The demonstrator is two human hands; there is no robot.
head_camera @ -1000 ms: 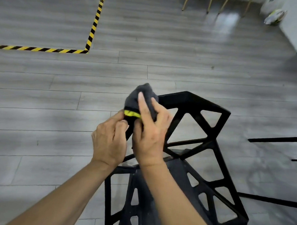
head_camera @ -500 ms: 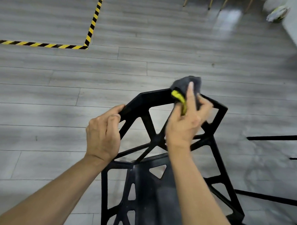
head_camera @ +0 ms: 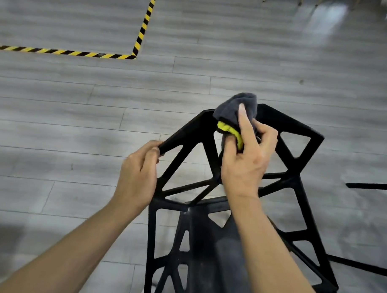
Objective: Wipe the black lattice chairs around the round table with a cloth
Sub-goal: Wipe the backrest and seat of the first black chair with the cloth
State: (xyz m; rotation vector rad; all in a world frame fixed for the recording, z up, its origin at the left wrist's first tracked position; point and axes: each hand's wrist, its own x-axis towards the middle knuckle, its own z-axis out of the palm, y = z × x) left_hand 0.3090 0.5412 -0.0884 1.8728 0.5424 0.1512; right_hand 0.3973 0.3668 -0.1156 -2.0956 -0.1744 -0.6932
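A black lattice chair stands in front of me, its triangular-patterned backrest pointing away. My left hand grips the left end of the backrest's top rail. My right hand holds a grey cloth with a yellow edge bunched against the middle of the top rail, index finger stretched along the cloth. The cloth hides part of the rail. The seat lies below my right forearm.
Grey plank floor spreads all around. Yellow-black hazard tape marks a corner at the upper left. Thin black bars of other furniture reach in from the right edge. Pale chair legs show at the top right.
My right hand slid the cloth along the top rail, first rightward from the left corner, then back toward the middle. My left hand kept its grip on the rail's left end.
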